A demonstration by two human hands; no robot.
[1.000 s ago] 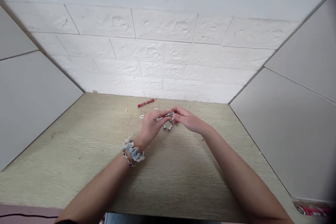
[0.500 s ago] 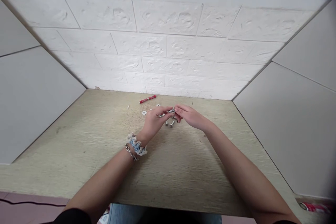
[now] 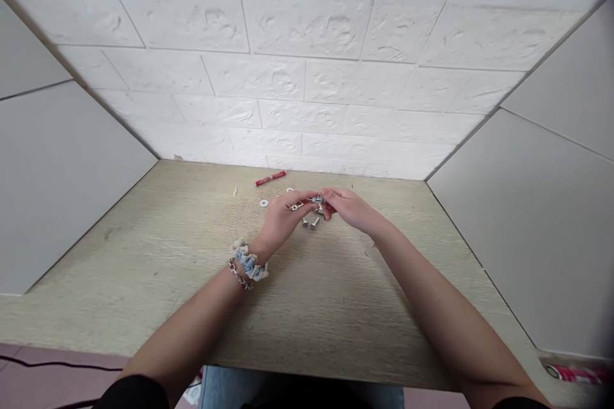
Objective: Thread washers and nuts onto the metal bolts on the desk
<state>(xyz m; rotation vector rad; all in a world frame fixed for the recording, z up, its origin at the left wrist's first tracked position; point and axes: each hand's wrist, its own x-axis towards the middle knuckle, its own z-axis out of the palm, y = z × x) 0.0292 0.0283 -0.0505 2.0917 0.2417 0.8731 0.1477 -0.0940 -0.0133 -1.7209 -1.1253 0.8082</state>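
A silver bolt (image 3: 316, 200) lies across the gap between my two hands, above the table. The thumb and fingers of my left hand (image 3: 281, 217) are closed on one end of it. My right hand (image 3: 354, 209) pinches at its other end, where a ring-like metal piece shows edge-on; whether that is a washer or a nut I cannot tell. Just below my fingertips, loose bolts (image 3: 314, 223) lie on the table, and a nut (image 3: 294, 208) shows by my left thumb. Beyond my left hand is a flat washer (image 3: 263, 203), and another washer (image 3: 290, 190) is partly hidden.
A red marker-like tube (image 3: 270, 178) lies near the white brick-patterned wall (image 3: 283, 83). A small white scrap (image 3: 235, 192) is to its left. Pale panels flank the wooden table (image 3: 307, 307) on both sides. A red can (image 3: 578, 374) lies at the lower right.
My right fingertips have drawn slightly right from my left ones, and more of the bolt shows between them. The view has tilted a little; the loose parts have stayed put.
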